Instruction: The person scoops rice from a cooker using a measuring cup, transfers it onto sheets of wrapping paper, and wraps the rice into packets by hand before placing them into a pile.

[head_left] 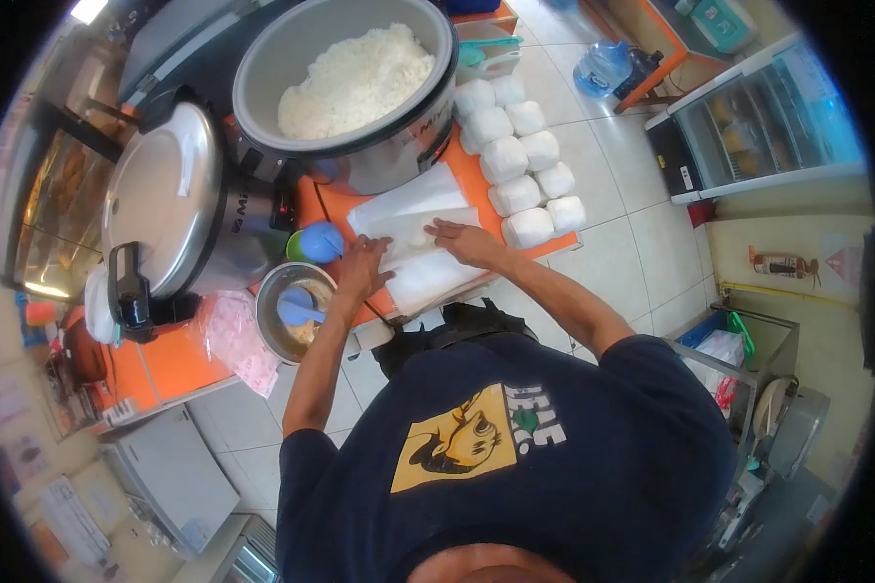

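Note:
A sheet of white wrapping paper [408, 244] lies folded over on top of other white sheets [426, 282] on the orange table. My left hand [365, 267] grips its left end, with the fingers bent and the thumb nearer me. At the paper's upper right, my right hand [467, 244] holds it by the edge, the fingertips pressed on top and the thumb mostly hidden. Whether anything lies inside the fold cannot be made out. Several white wrapped bundles [505, 158] stand in two rows to the right of my right hand.
Beyond the paper stands a large open cooker [248, 83] holding white rice [360, 83]. A lidded cooker [160, 199] is at left. Near my left hand are a blue scoop [321, 242], a metal pot [265, 325] with a blue ladle, and a pink plastic bag [238, 340].

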`<control>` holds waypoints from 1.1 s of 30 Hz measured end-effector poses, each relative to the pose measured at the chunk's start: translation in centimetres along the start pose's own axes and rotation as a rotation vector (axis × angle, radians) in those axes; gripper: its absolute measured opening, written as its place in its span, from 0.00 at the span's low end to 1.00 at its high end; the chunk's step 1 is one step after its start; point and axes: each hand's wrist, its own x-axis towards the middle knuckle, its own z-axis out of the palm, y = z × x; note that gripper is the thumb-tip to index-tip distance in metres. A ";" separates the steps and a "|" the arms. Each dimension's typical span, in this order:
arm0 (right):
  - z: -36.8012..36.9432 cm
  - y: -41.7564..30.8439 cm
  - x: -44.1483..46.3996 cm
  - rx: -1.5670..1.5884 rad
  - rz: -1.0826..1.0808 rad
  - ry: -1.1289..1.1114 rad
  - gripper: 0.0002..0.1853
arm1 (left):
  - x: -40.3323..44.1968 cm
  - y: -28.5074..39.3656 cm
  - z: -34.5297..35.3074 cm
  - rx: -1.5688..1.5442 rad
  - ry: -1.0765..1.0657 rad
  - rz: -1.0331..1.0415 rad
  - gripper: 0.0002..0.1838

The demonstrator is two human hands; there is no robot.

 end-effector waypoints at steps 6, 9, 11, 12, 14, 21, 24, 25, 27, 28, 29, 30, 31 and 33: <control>0.8 0.4 -0.1 -0.066 -0.081 -0.002 0.12 | -2.1 -3.2 2.7 0.050 0.054 0.086 0.18; 0.5 0.5 -0.2 -0.079 -0.092 -0.048 0.13 | -2.7 -3.6 1.8 0.047 0.109 0.034 0.12; 0.0 0.3 0.0 -0.097 -0.095 -0.097 0.14 | -2.7 -3.7 1.1 0.216 0.163 -0.063 0.15; -0.1 0.2 0.0 -0.085 -0.094 -0.085 0.14 | -2.4 -3.1 0.4 0.217 0.165 -0.061 0.15; -0.1 -0.1 -0.1 -0.075 -0.091 -0.074 0.14 | -1.4 -0.8 -1.3 0.039 0.196 -0.038 0.18; 0.0 -0.4 -0.3 -0.115 -0.092 -0.057 0.12 | -1.5 -0.7 4.0 0.273 -0.154 0.153 0.16; -0.1 -0.7 -1.0 -0.103 -0.074 -0.014 0.12 | -0.9 -0.9 2.4 0.291 -0.287 -0.127 0.16; -0.1 -0.9 -1.1 -0.110 -0.069 0.026 0.11 | -0.6 0.4 0.5 0.289 -0.290 -0.119 0.16; 0.0 -1.2 -1.2 -0.051 -0.038 0.020 0.11 | 0.1 2.9 -2.0 0.180 -0.012 -0.053 0.15; 0.3 -1.4 -1.4 0.014 -0.012 0.010 0.11 | 0.5 3.8 -1.7 0.178 -0.011 -0.053 0.15; 0.4 -1.5 -1.5 0.012 -0.013 0.009 0.11 | 1.1 4.6 -1.5 0.144 -0.038 0.056 0.15; 0.5 -1.5 -1.4 -0.020 -0.021 0.011 0.10 | 1.7 4.7 -1.0 0.129 -0.048 0.110 0.15; 0.8 -1.5 -1.4 -0.052 -0.027 0.015 0.10 | 2.3 4.7 -0.4 0.114 -0.059 0.163 0.15; 1.8 -1.3 -1.5 -0.062 -0.028 0.049 0.10 | 3.7 3.4 3.2 0.201 -0.120 0.328 0.17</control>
